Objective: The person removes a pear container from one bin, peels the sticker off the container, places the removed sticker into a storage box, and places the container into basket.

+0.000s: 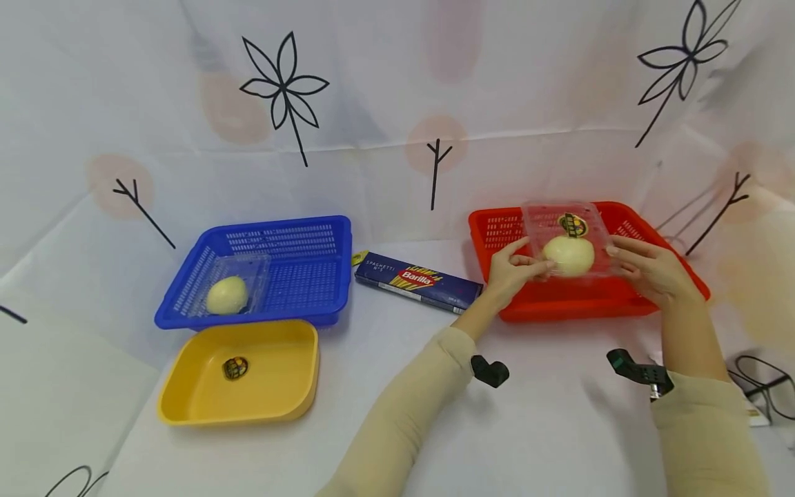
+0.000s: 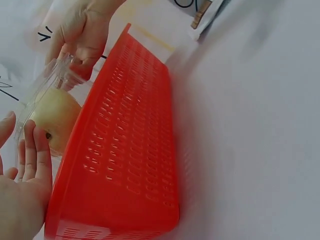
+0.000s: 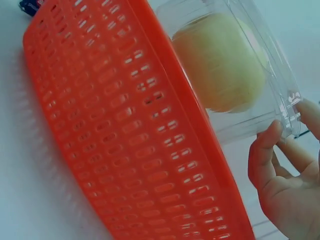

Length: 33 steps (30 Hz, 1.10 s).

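Above the red basket (image 1: 577, 304), a clear plastic box (image 1: 537, 221) is held up between both hands. Inside it lies a pale yellow, round fruit (image 1: 568, 256); a black-and-yellow sticker (image 1: 573, 225) shows on the lid. My left hand (image 1: 512, 273) holds the box's left side, with fingers (image 2: 31, 152) against the plastic near the fruit. At the opposite side my right hand (image 1: 658, 270) pinches the edge, its thumb and fingers (image 3: 262, 150) on the rim. The basket's wall hides the lower part of the box in both wrist views.
A blue basket (image 1: 298, 273) at left contains another clear box with a pale fruit (image 1: 227, 295). In front stands a yellow basin (image 1: 279, 390) with a similar sticker (image 1: 235, 368) in it. A blue spaghetti box (image 1: 417, 281) lies between the baskets. Cables (image 1: 767, 386) lie far right.
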Available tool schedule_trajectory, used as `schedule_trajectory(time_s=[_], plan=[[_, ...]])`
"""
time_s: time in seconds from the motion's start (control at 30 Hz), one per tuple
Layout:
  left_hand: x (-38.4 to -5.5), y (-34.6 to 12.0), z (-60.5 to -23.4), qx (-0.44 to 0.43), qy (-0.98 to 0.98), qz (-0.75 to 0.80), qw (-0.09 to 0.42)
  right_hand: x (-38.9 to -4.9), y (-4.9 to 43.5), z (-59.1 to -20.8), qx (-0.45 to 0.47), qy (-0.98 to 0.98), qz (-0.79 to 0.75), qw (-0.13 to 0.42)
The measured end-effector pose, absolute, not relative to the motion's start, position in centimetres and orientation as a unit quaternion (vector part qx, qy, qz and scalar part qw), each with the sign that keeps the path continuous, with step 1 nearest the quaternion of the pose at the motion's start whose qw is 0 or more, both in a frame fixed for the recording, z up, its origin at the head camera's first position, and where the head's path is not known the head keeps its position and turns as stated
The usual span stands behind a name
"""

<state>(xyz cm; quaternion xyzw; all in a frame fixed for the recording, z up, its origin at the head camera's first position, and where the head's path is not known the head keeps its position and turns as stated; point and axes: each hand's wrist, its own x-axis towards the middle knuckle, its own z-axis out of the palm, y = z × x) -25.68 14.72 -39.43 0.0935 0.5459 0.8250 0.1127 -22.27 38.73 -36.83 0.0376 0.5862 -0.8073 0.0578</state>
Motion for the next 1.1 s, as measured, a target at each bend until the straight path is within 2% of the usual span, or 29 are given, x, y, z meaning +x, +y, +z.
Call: schedule_trajectory(time_s=[0.13, 0.67, 0.93, 1.1], plan=[[-25.2, 13.9, -39.3, 0.109, 0.532, 0.832, 0.111, -21.3, 38.0, -36.1, 0.056, 0.592, -0.802, 0.06], [-22.3, 8.4, -38.4, 0.138, 0.533, 0.828, 0.107, -18.1, 33.3, -35.6, 0.023, 0.63, -0.775, 0.033], [-20.5, 5.2, -39.3, 0.134, 0.556, 0.817, 0.077, -17.0, 30.3, -36.4, -0.025, 0.653, -0.757, 0.01], [-19.5, 3.3, -40.4, 0.152, 0.534, 0.827, 0.083, -16.4, 28.4, -37.3, -0.037, 0.676, -0.736, -0.008]])
